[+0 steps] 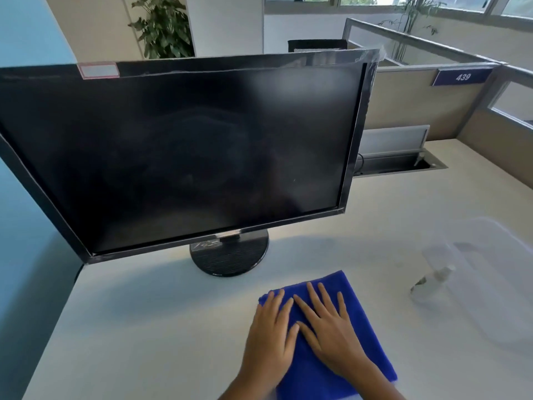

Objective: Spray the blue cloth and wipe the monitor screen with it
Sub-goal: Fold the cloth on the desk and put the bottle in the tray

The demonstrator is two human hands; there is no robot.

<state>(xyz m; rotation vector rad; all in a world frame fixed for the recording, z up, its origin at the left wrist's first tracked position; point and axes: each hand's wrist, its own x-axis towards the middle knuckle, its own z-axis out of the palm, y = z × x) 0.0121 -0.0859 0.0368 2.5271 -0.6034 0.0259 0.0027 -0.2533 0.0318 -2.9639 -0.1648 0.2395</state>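
Note:
A blue cloth lies flat on the white desk in front of me. My left hand and my right hand both press flat on it, fingers spread, holding nothing. The black monitor stands on a round base behind the cloth, its dark screen tilted and wrapped in clear film. A small clear spray bottle lies on its side to the right of the cloth, apart from both hands.
A clear plastic box sits at the desk's right edge behind the bottle. An open cable tray is set into the desk behind the monitor. Cubicle partitions rise beyond, one with a "439" sign.

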